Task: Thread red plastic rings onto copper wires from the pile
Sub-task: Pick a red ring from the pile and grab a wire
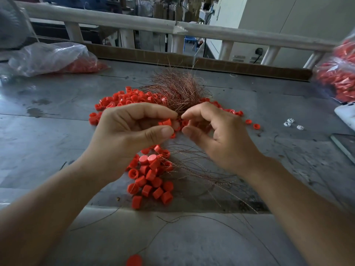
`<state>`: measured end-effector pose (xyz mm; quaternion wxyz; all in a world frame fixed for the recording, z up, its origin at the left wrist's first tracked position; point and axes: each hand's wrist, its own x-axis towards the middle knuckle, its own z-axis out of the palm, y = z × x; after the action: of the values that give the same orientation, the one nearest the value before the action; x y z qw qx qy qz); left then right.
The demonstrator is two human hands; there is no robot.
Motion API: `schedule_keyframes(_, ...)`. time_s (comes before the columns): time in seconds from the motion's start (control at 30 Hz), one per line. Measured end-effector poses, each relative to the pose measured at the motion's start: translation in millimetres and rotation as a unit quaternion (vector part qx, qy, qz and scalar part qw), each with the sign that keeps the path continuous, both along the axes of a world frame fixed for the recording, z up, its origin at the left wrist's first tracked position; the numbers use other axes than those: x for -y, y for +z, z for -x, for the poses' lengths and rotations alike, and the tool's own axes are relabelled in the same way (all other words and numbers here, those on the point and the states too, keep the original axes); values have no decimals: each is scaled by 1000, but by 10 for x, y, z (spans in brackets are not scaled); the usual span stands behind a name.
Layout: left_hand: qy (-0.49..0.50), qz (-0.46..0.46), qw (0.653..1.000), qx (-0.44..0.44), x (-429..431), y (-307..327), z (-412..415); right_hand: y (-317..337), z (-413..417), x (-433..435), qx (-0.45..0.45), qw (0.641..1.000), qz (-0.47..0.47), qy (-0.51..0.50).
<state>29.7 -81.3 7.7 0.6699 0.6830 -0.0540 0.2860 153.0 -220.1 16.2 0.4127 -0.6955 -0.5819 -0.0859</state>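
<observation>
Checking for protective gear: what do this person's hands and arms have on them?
Nothing worn shows. The left hand and right hand are bare: no gloves, rings, watch or bands. Both forearms are bare to the picture's edge, no sleeve in view.

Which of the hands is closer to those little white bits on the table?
Right. The white bits lie off to the outer side of the right hand; the left hand, pinching a red ring, is beyond it, farther away.

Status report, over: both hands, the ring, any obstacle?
Left hand pinches one red ring. Right hand curled beside it, grip unclear. Copper wire bundle just behind fingertips, nothing blocking.
</observation>
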Motion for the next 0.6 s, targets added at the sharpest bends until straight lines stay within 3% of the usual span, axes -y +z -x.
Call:
schedule_keyframes(0.17,3,4,1000,-26,-10,3,1,22,35,-11,45,997,-54,-22)
schedule_keyframes(0.4,-15,7,999,-29,26,-13,-8,10,66,1,90,995,-36,-24)
schedule_keyframes(0.6,-14,14,999,-35,24,2,2,0,54,9,43,999,-14,-18)
